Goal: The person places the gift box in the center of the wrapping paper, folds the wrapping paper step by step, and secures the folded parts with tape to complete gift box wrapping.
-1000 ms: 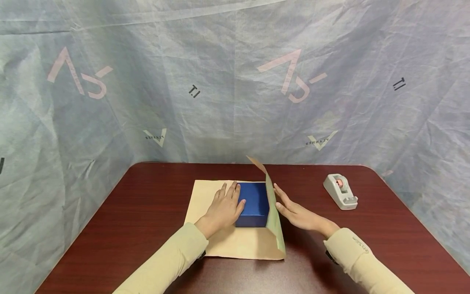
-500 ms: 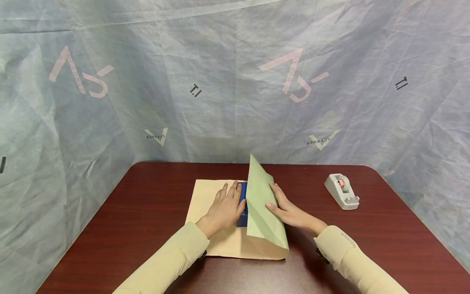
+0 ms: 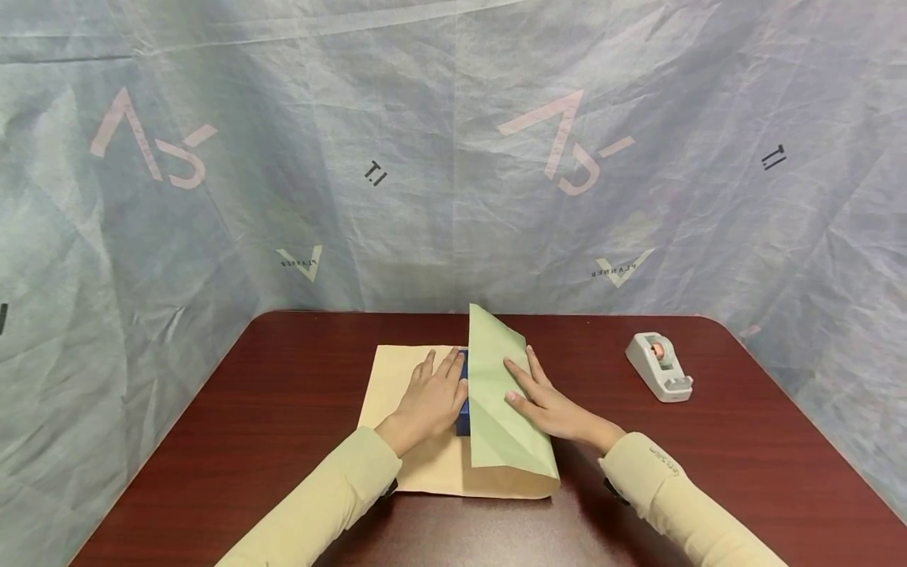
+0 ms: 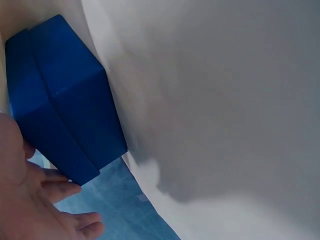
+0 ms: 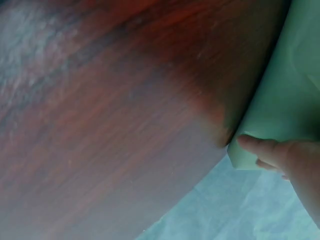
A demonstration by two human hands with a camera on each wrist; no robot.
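A blue lidded box (image 4: 75, 105) sits on a sheet of wrapping paper (image 3: 499, 425), cream inside and pale green outside. The paper's right part is folded up and over the box, so in the head view only a narrow blue strip shows. My left hand (image 3: 427, 398) rests along the box's left edge, fingers extended. On the green side of the flap lies my right hand (image 3: 560, 405), its fingers spread and straight against the paper. In the right wrist view, its thumb and part of the fingers touch the green paper (image 5: 285, 110) near the fold.
A white tape dispenser (image 3: 659, 368) with a roll in it stands at the right of the dark red wooden table (image 3: 298, 394). A grey fabric sheet (image 3: 453, 197) with printed marks hangs behind and at both sides.
The paper's right flap has swung leftward from upright to over the box, covering most of it. My right hand has moved left with the flap. My left hand has stayed nearly still.
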